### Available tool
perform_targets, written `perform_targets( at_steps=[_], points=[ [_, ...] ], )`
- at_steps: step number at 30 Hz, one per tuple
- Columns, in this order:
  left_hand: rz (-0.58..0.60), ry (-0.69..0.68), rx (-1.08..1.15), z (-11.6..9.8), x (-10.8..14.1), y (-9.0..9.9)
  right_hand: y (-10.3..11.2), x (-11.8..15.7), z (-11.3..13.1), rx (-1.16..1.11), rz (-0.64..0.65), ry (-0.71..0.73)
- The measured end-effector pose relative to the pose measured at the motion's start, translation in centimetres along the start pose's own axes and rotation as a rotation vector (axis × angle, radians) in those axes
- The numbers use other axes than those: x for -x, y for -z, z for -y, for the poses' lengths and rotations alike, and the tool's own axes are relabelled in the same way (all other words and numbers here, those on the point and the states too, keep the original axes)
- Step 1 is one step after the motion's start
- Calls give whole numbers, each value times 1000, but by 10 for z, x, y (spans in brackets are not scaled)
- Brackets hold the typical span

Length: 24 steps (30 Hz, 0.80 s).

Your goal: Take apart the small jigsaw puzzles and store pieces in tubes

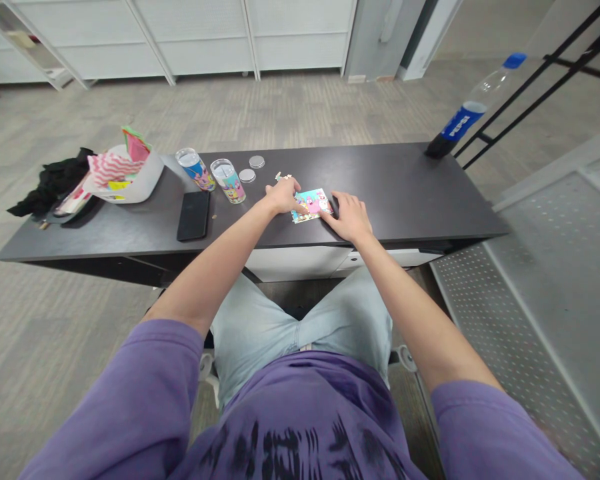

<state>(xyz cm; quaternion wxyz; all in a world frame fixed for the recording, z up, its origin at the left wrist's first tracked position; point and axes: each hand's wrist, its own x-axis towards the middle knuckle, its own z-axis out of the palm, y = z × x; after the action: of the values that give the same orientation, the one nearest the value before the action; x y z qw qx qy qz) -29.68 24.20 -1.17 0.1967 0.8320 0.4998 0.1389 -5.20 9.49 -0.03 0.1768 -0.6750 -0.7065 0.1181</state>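
Observation:
A small, colourful cartoon picture, apparently a jigsaw puzzle (313, 201), lies flat on the dark table between my hands. My left hand (281, 197) rests at its left edge, fingers apart and thumb over the picture. Some small light pieces (281, 177) show just beyond those fingertips. On the other side, my right hand (351, 217) lies with spread fingers, its thumb touching the picture's right edge. Neither hand visibly grips anything. Left of my left hand stand two clear cartoon-printed cans (229, 180) (195, 168), with two round metal lids (247, 175) (257, 162) nearby.
A black phone (193, 216) lies near the table's front edge (400, 239). Farther left are a white bin (147, 179) of colourful packaging and a crumpled black cloth (55, 180). A Pepsi bottle (463, 121) stands at the back right corner, beside a black metal frame (525, 83).

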Motion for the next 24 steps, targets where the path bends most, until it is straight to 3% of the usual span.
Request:
perform_targets(
  at_steps=[8, 16, 24],
  points=[
    [118, 109, -7, -21, 6, 19, -2, -1, 1, 13, 2, 0],
    [32, 120, -100, -30, 19, 50, -3, -2, 0, 18, 12, 9],
    [104, 181, -193, -43, 33, 31, -5, -2, -3, 29, 1, 22]
  ],
)
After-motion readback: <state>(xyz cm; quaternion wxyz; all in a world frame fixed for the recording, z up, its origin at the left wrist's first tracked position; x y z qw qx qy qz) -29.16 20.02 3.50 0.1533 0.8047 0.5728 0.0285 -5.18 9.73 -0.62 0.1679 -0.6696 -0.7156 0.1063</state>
